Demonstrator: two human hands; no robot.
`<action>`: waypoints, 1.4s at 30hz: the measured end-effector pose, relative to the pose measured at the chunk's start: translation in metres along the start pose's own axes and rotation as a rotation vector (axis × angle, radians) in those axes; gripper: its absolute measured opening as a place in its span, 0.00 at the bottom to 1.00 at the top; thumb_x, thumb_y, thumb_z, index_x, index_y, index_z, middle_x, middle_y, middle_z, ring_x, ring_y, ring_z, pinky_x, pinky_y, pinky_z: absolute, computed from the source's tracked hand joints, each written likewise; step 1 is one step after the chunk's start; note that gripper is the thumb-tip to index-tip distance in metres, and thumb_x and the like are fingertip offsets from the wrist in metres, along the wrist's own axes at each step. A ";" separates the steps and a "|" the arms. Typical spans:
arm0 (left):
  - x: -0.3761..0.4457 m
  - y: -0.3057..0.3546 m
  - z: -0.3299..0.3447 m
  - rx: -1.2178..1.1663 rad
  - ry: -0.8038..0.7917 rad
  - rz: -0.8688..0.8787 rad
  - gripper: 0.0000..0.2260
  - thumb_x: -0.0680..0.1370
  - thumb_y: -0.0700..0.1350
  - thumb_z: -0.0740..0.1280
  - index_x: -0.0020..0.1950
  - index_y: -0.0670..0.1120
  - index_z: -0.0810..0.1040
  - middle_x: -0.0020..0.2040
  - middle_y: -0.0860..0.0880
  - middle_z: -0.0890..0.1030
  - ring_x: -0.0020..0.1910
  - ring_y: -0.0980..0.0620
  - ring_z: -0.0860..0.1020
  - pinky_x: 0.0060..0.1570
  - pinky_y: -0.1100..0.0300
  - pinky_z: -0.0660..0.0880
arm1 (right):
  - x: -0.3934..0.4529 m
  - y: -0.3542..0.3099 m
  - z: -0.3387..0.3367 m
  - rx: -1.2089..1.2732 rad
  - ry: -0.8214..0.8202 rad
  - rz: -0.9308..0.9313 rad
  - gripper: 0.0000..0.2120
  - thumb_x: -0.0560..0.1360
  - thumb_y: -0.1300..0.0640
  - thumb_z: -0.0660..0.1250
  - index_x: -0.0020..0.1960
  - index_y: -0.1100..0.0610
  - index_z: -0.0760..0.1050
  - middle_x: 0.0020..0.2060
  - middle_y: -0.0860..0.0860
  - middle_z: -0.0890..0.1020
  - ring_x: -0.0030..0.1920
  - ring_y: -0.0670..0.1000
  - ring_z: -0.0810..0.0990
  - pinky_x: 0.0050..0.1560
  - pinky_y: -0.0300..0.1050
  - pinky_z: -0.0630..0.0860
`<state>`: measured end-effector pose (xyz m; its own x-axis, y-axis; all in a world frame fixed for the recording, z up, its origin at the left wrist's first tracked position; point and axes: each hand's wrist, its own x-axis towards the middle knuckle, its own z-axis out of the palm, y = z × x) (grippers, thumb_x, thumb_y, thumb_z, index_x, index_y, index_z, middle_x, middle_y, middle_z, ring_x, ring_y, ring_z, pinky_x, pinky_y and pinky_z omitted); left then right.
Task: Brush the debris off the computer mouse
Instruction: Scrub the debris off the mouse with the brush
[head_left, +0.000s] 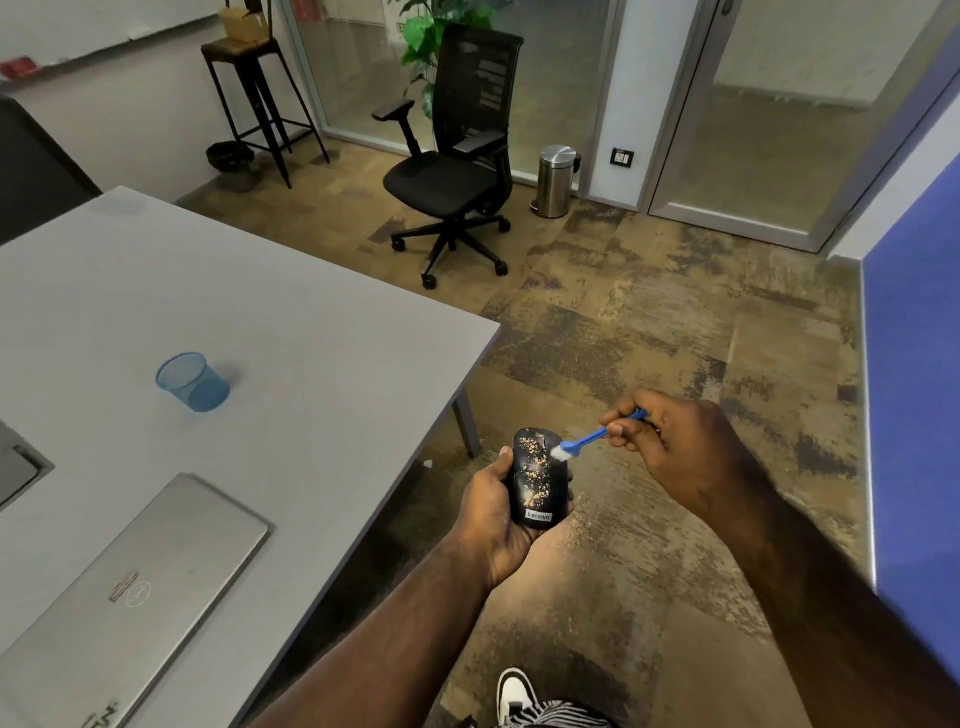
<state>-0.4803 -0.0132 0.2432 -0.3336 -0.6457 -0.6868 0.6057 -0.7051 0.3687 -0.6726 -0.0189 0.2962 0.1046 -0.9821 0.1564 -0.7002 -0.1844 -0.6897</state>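
Observation:
A black computer mouse (537, 480) with tan crumbs scattered over its top is gripped from below and the sides by my left hand (493, 512), held over the floor just right of the table's edge. My right hand (675, 447) pinches the handle of a small blue brush (587, 440). Its white bristles touch the mouse's upper right edge. Fine tan debris lies on the floor under the mouse.
The grey table (291, 332) at left carries a blue mesh cup (192, 382) and a closed silver laptop (130, 592). A black office chair (457, 171), a steel bin (557, 179) and a tall stool (260, 98) stand farther back. A blue wall panel (914, 395) is at right.

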 end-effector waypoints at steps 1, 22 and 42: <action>0.000 -0.001 0.001 0.005 -0.005 -0.001 0.26 0.83 0.55 0.50 0.57 0.36 0.77 0.47 0.35 0.81 0.40 0.41 0.79 0.40 0.52 0.78 | 0.002 0.000 0.001 -0.030 0.026 0.009 0.08 0.77 0.59 0.69 0.47 0.46 0.81 0.34 0.37 0.81 0.39 0.35 0.82 0.37 0.35 0.80; 0.001 0.002 0.001 -0.035 0.000 0.015 0.25 0.83 0.55 0.50 0.58 0.36 0.77 0.44 0.35 0.82 0.39 0.41 0.79 0.39 0.52 0.79 | -0.006 -0.003 -0.004 0.014 0.033 -0.062 0.08 0.77 0.61 0.69 0.47 0.47 0.80 0.37 0.39 0.83 0.41 0.37 0.83 0.40 0.45 0.83; 0.003 0.012 0.007 -0.068 0.046 0.056 0.25 0.83 0.55 0.51 0.68 0.37 0.70 0.52 0.35 0.79 0.41 0.41 0.79 0.39 0.51 0.80 | -0.033 0.009 -0.005 0.023 0.120 -0.252 0.07 0.74 0.63 0.71 0.50 0.56 0.83 0.45 0.34 0.81 0.46 0.34 0.82 0.39 0.28 0.77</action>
<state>-0.4791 -0.0255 0.2500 -0.2652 -0.6686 -0.6947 0.6707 -0.6456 0.3653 -0.6858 0.0119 0.2884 0.1881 -0.8940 0.4067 -0.6464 -0.4244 -0.6341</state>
